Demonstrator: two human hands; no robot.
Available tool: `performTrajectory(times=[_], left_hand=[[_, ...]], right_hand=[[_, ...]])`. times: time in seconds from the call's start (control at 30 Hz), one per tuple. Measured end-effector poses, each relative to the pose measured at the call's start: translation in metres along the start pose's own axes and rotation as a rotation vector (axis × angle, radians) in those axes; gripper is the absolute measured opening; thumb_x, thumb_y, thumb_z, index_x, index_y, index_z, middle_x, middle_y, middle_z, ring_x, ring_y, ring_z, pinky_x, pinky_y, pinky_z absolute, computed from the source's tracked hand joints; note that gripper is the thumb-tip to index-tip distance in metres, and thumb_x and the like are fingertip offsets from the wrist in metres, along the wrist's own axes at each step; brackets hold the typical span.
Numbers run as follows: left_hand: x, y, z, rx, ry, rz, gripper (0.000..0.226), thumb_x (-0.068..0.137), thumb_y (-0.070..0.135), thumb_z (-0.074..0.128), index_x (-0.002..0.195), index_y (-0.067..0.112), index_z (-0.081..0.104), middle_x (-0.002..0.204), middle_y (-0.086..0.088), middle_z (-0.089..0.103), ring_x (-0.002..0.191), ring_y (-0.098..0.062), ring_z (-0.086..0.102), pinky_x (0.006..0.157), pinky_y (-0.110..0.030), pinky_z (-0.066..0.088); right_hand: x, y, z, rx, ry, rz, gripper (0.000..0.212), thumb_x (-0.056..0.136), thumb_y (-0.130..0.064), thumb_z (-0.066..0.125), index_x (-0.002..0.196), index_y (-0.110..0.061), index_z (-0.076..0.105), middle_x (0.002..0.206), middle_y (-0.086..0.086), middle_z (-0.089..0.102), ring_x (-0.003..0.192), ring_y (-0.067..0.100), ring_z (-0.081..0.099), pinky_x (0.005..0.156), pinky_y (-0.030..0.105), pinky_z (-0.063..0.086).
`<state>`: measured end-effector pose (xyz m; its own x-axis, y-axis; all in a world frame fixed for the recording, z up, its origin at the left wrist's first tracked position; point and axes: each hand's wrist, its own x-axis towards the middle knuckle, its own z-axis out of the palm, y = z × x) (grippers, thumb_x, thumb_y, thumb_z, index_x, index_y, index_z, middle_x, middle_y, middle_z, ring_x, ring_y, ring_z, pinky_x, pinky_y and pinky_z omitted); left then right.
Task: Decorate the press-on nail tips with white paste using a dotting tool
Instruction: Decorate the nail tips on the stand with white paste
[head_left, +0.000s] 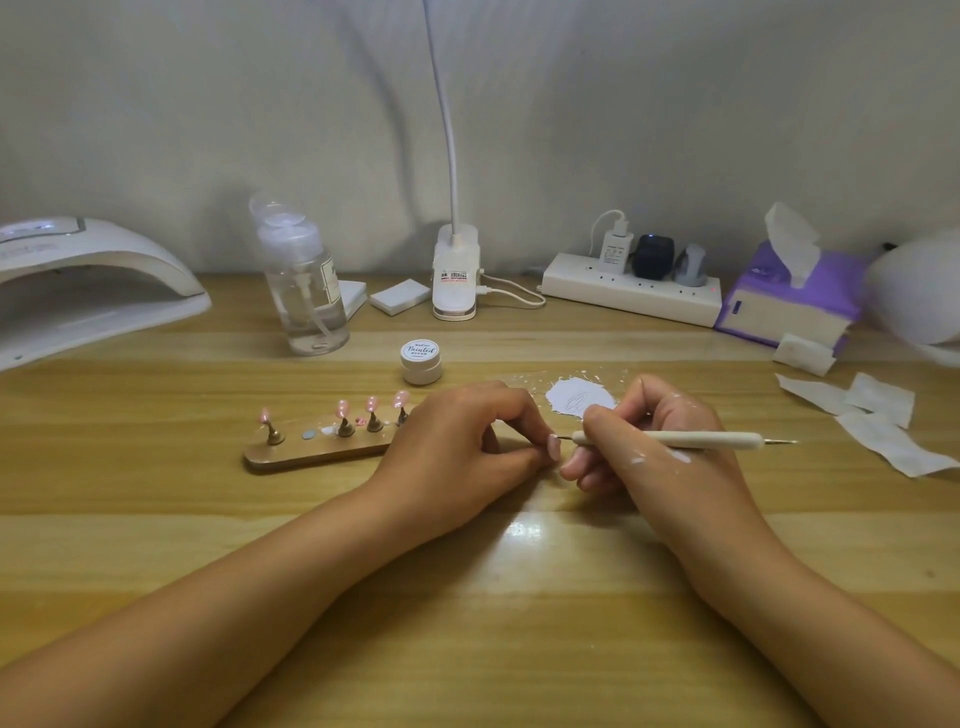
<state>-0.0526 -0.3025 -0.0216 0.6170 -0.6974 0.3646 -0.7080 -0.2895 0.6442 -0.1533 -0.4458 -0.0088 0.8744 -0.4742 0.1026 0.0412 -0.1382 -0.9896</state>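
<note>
Forearms rest on a wooden table as the left hand pinches a pink nail tip at its fingertips and the right hand grips a dotting tool pen-style, its fine point at the tip's face. Small, thin and glossy, the tip looks light and likely slippery, best held by its edges so the face stays free. Other tips stand on a wooden holder to the left. White paste lies smeared on the table just beyond the right hand. A small white jar sits lidded, contents hidden; a clear pump bottle holds some clear liquid; a tissue pokes from a purple box
</note>
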Motion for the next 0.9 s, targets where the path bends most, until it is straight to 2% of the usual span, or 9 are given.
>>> performTrajectory(times=[0.13, 0.33, 0.9], left_hand=[[-0.0002, 0.0001, 0.0001, -0.002, 0.0, 0.005, 0.008, 0.08, 0.024, 0.075, 0.079, 0.031, 0.071, 0.077, 0.03, 0.06, 0.056, -0.003, 0.054, 0.057, -0.019, 0.035], [-0.0002, -0.0005, -0.0003, 0.004, -0.001, 0.008, 0.01, 0.08, 0.019, 0.074, 0.08, 0.029, 0.073, 0.077, 0.031, 0.06, 0.055, -0.004, 0.053, 0.058, -0.023, 0.036], [-0.0002, -0.0007, -0.0002, 0.001, -0.004, 0.001, 0.008, 0.081, 0.021, 0.075, 0.08, 0.029, 0.072, 0.076, 0.029, 0.059, 0.056, -0.004, 0.053, 0.058, -0.022, 0.035]], right_hand=[[-0.0007, -0.0017, 0.0003, 0.056, 0.025, -0.001, 0.021, 0.085, -0.001, 0.058, 0.07, -0.008, 0.046, 0.059, 0.013, 0.071, 0.048, 0.014, 0.064, 0.05, 0.021, 0.053], [-0.0004, -0.0014, 0.001, 0.047, -0.002, 0.0, 0.022, 0.086, 0.0, 0.058, 0.069, -0.008, 0.045, 0.058, 0.013, 0.071, 0.049, 0.015, 0.064, 0.051, 0.021, 0.054], [0.0003, 0.0006, 0.0002, 0.049, 0.021, -0.014, 0.022, 0.086, -0.001, 0.059, 0.069, -0.008, 0.046, 0.058, 0.013, 0.07, 0.048, 0.013, 0.064, 0.05, 0.02, 0.053]])
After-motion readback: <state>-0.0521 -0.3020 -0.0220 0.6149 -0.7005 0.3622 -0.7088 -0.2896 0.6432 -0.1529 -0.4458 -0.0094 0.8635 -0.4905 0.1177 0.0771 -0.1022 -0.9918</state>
